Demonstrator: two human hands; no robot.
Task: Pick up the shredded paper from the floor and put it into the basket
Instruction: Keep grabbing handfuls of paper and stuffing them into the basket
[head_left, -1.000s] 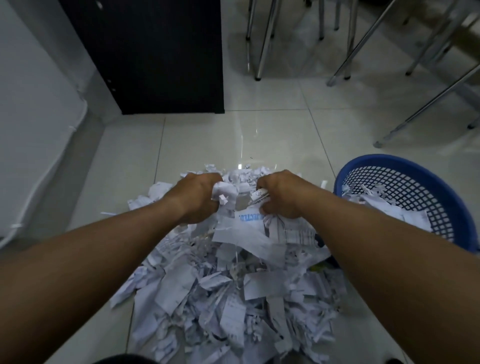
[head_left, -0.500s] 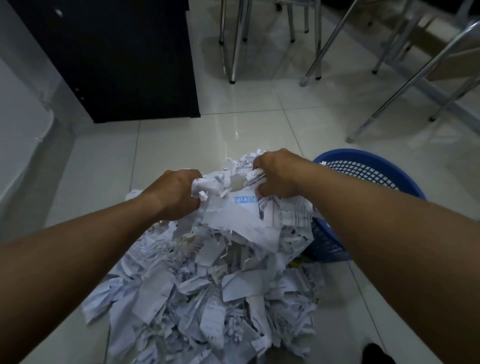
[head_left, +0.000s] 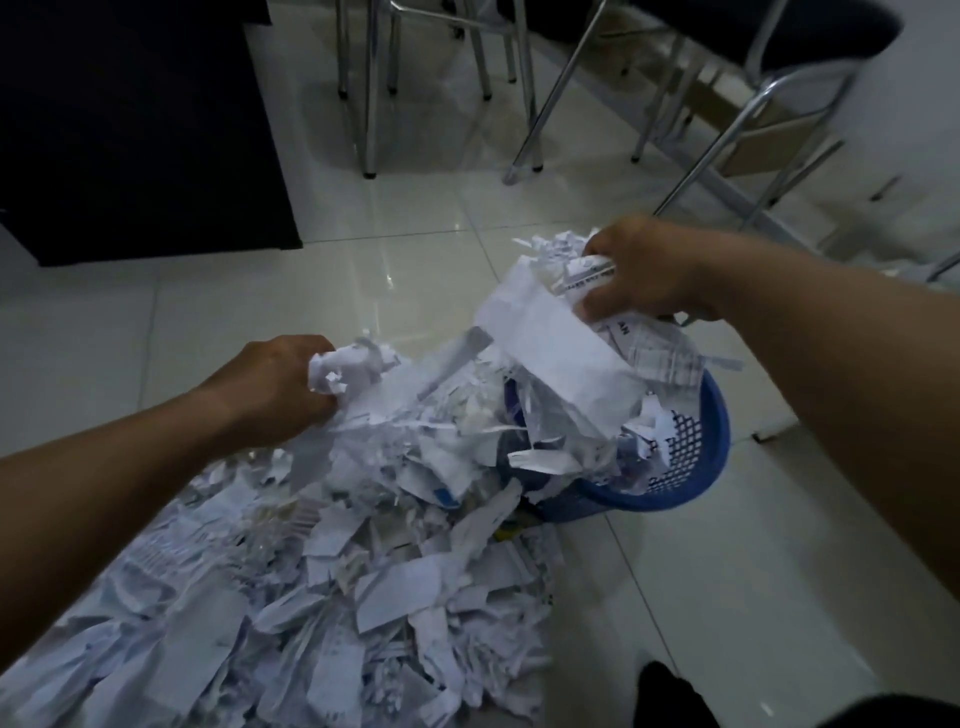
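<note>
A big pile of white shredded paper (head_left: 332, 587) covers the tiled floor in front of me. A bundle of it (head_left: 550, 358) is lifted off the floor between my two hands. My left hand (head_left: 275, 389) grips its left end, low and beside the pile. My right hand (head_left: 644, 270) grips the right end, raised above the blue mesh basket (head_left: 701, 457). The bundle hangs over the basket's near rim and hides most of its inside. Paper shreds show inside the basket at its right wall.
A dark cabinet (head_left: 140, 130) stands at the back left. Chrome chair legs (head_left: 369, 88) and more metal frames (head_left: 727, 135) stand behind and to the right of the basket. Glossy white floor tiles (head_left: 753, 597) surround the pile. A dark shape (head_left: 670, 691) shows at the bottom right.
Both hands lifted the paper bundle and carried it rightward; the right hand rose above the basket, and the left hand followed lower, with shreds trailing down onto the pile.
</note>
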